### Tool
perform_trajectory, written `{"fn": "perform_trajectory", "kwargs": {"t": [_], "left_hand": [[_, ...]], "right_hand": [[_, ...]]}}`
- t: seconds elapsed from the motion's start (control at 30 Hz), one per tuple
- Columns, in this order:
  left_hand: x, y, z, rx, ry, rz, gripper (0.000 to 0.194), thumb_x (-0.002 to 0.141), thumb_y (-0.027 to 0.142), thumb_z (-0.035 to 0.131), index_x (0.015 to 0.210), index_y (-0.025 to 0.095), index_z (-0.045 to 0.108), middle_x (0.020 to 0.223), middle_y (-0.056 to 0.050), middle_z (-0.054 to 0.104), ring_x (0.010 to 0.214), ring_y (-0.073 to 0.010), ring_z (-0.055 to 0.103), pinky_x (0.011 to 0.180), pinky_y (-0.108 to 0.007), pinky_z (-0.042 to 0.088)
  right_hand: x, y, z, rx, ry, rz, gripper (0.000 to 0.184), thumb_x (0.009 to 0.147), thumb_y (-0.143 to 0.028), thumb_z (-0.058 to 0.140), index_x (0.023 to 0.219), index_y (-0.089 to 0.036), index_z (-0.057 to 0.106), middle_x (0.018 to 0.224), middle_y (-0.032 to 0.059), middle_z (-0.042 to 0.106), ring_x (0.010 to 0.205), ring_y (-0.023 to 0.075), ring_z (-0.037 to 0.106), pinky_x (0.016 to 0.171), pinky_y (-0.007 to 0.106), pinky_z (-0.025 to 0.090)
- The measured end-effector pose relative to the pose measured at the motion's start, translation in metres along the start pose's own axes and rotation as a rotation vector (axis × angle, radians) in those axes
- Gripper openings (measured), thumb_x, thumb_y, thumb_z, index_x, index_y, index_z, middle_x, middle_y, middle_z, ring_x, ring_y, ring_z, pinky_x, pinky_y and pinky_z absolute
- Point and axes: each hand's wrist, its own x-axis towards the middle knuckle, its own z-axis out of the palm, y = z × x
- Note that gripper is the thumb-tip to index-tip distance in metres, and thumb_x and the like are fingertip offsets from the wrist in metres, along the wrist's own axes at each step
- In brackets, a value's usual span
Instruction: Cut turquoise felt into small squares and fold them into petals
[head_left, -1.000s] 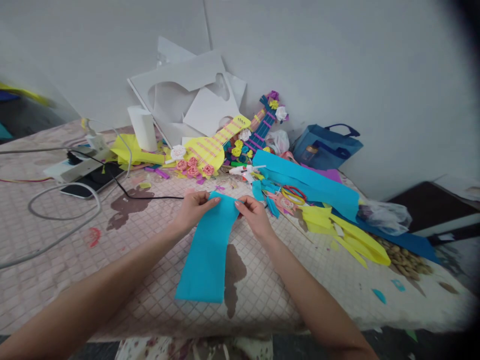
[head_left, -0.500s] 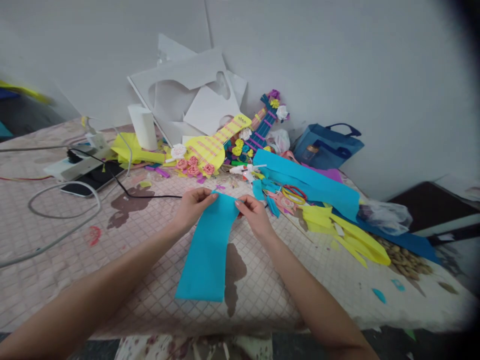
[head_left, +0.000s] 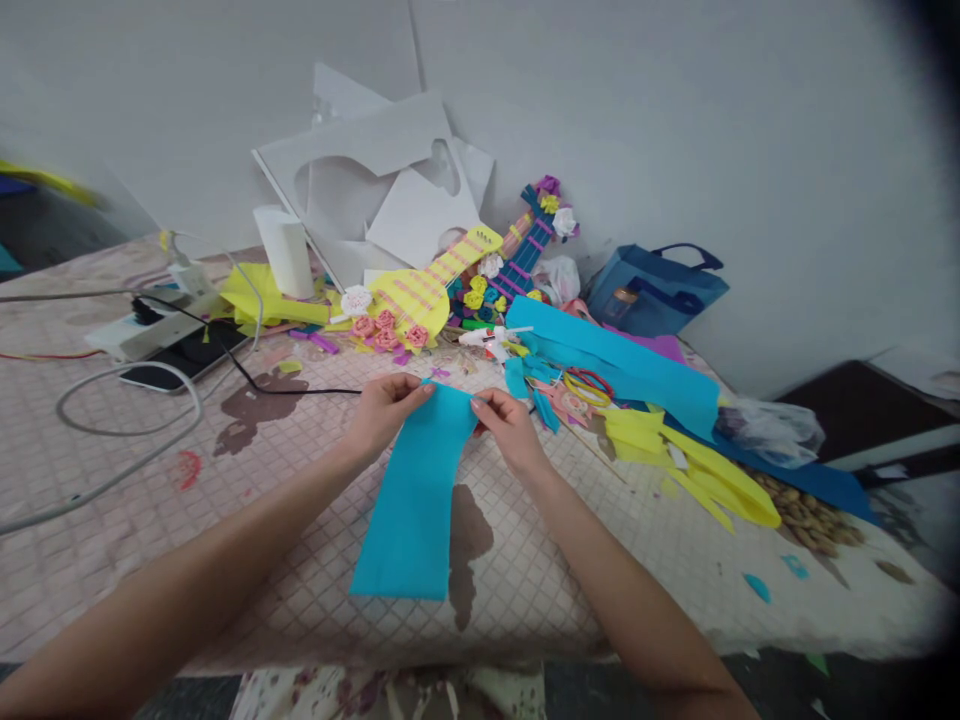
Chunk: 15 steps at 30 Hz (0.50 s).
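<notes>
A strip of blue crepe paper (head_left: 416,490) hangs from my two hands toward the front of the table, its lower end nearest me. My left hand (head_left: 388,412) pinches the strip's top left corner between thumb and fingers. At the top right corner, my right hand (head_left: 508,425) grips it the same way. Just beyond the hands lies a white glue gun (head_left: 486,339). Behind it rests a yellow paper guitar (head_left: 412,300) with pink paper roses (head_left: 385,333), and a dark blue paper guitar (head_left: 525,260) leans against the wall.
On the left are a power strip (head_left: 146,330), a black phone (head_left: 184,360) and looping cables. A white paper roll (head_left: 285,250) stands at the back. To the right lie blue paper (head_left: 615,360), yellow paper (head_left: 697,470), peanuts (head_left: 806,515) and a blue bag (head_left: 652,290).
</notes>
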Motion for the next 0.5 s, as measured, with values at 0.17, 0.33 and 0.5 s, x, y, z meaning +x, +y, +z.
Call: {"fn": "perform_trajectory", "kwargs": {"t": [0.17, 0.33, 0.5], "left_hand": [[0.0005, 0.0003, -0.0008, -0.007, 0.007, -0.006, 0.033, 0.066, 0.044, 0.073, 0.065, 0.014, 0.058, 0.055, 0.003, 0.051, 0.049, -0.0067, 0.042, 0.045, -0.018, 0.030], [0.0006, 0.0006, -0.0006, -0.029, 0.030, -0.022, 0.034, 0.063, 0.044, 0.074, 0.066, 0.014, 0.059, 0.055, 0.003, 0.052, 0.048, -0.0067, 0.043, 0.045, -0.018, 0.031], [0.0005, 0.0009, -0.0008, -0.019, 0.038, -0.019, 0.034, 0.063, 0.044, 0.074, 0.065, 0.013, 0.059, 0.054, 0.004, 0.051, 0.048, -0.0065, 0.042, 0.044, -0.018, 0.030]], "right_hand": [[0.0005, -0.0009, 0.0001, -0.004, -0.004, 0.007, 0.024, 0.077, -0.044, 0.062, 0.072, -0.021, 0.058, 0.058, -0.0030, 0.053, 0.054, 0.0120, 0.052, 0.051, 0.025, 0.045], [0.0007, 0.0013, -0.0003, 0.010, -0.008, 0.007, 0.023, 0.077, -0.043, 0.062, 0.074, -0.020, 0.060, 0.059, -0.0029, 0.055, 0.053, 0.0115, 0.053, 0.051, 0.025, 0.045], [0.0004, 0.0027, -0.0006, 0.031, -0.002, 0.018, 0.022, 0.075, -0.042, 0.065, 0.074, -0.020, 0.059, 0.059, -0.0036, 0.055, 0.054, 0.0110, 0.053, 0.051, 0.024, 0.044]]}}
